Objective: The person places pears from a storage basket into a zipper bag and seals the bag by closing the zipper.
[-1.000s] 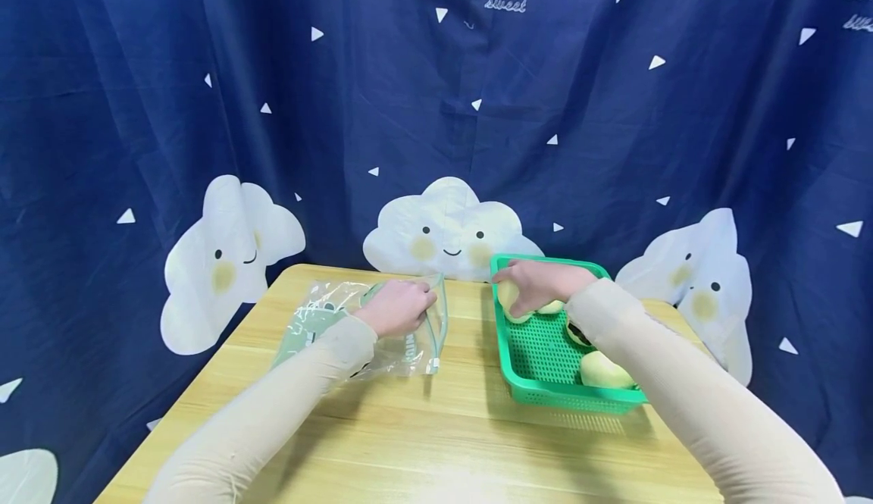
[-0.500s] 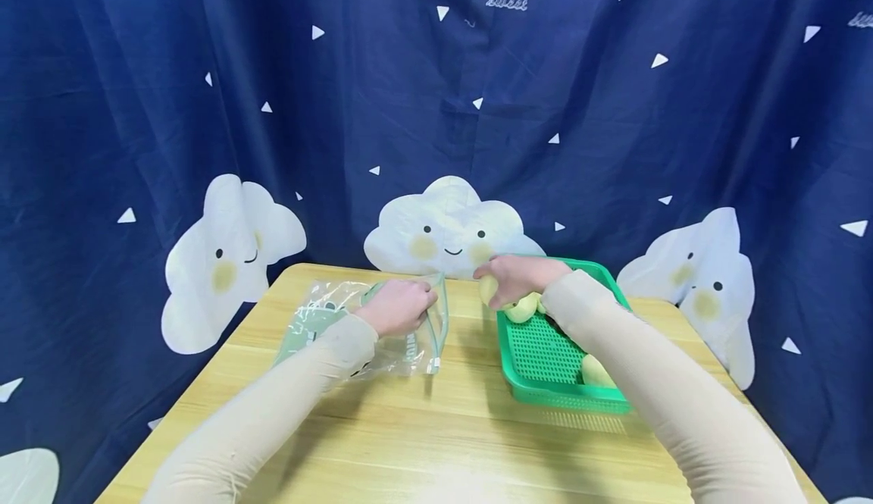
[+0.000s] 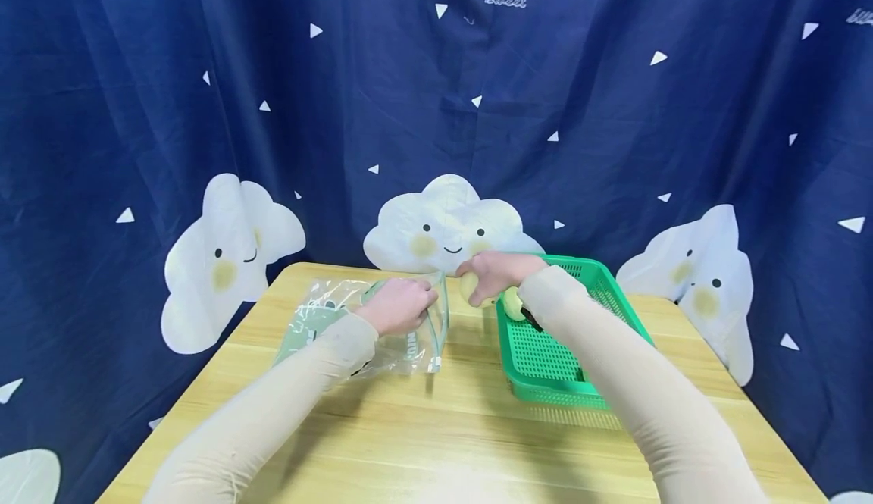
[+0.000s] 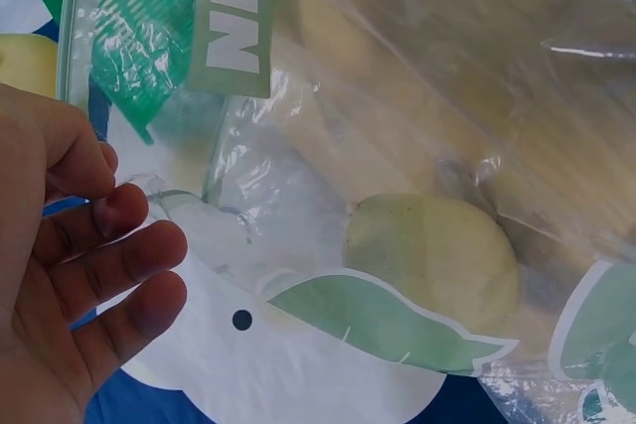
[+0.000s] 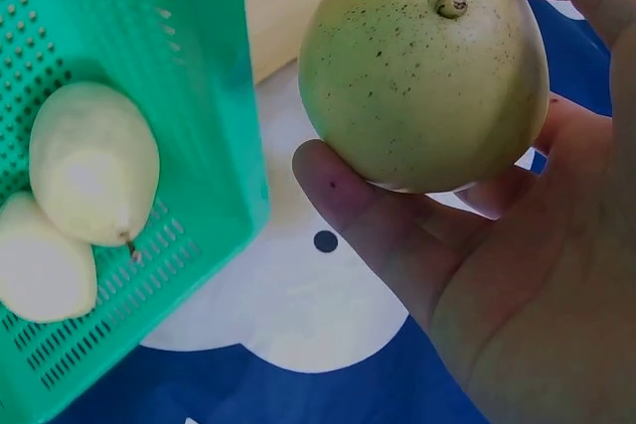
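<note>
A pale yellow-green pear (image 3: 468, 286) is gripped in my right hand (image 3: 501, 270), between the green basket and the bag. Brown specks ring its stem end in the right wrist view, with fingers and thumb around the pear (image 5: 417, 76). My left hand (image 3: 398, 307) pinches the mouth edge of a clear zip bag (image 3: 320, 314) with green printing, lying on the table. Through its film the left wrist view shows another pear (image 4: 432, 260) inside. The remaining left fingers (image 4: 129, 265) curl loosely beside the zip strip (image 4: 78, 32).
The green perforated basket (image 3: 555, 392) stands right of the bag. Two pears, an upper one (image 5: 94, 161) and a lower one (image 5: 45, 260), lie in it; my right forearm hides part of it. A navy curtain (image 3: 436, 95) with clouds hangs behind the wooden table (image 3: 409, 428).
My right hand has lifted the pear out of the basket and carried it left, over the rim toward the bag's mouth. The left hand keeps its place on the bag.
</note>
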`<state>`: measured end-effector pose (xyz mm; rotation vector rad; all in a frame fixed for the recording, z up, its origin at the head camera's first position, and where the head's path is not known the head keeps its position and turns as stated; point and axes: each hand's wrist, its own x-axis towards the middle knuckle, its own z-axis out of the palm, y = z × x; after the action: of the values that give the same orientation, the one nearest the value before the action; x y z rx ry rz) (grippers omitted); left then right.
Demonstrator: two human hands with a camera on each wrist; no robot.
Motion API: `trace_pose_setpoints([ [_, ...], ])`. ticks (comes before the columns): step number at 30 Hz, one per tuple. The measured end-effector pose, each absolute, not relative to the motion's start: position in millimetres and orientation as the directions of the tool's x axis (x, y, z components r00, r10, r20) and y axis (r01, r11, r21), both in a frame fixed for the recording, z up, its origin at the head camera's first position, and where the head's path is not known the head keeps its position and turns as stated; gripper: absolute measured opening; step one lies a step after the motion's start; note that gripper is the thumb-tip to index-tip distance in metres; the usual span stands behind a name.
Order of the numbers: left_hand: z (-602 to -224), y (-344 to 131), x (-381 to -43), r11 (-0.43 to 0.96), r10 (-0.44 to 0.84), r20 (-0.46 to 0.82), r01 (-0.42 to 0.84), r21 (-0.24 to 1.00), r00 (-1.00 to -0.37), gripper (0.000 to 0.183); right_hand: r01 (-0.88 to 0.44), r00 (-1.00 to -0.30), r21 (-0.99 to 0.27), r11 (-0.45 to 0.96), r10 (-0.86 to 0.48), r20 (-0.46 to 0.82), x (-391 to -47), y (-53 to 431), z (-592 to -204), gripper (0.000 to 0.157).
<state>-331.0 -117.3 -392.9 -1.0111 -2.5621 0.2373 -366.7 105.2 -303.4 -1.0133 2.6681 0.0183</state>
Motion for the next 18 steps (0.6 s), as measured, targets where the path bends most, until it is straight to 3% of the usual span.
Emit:
trace_pose_setpoints([
  [6, -393, -119, -333, 0.737, 0.676, 0.291, 0.619, -0.272, -0.677, 0.004, -0.645, -0.715, -0.102, 0.758, -0.645, -0.27, -376, 92, -312, 0.07],
  [13, -393, -118, -334, 0.736, 0.676, 0.288, 0.615, -0.282, -0.678, 0.004, -0.504, -0.748, -0.197, 0.841, -0.539, -0.387, -377, 80, -326, 0.081],
  [18, -395, -119, -335, 0.73, 0.683, 0.297, 0.615, -0.299, -0.667, 0.001, -0.483, -0.745, -0.229, 0.845, -0.534, -0.401, -374, 72, -336, 0.079],
])
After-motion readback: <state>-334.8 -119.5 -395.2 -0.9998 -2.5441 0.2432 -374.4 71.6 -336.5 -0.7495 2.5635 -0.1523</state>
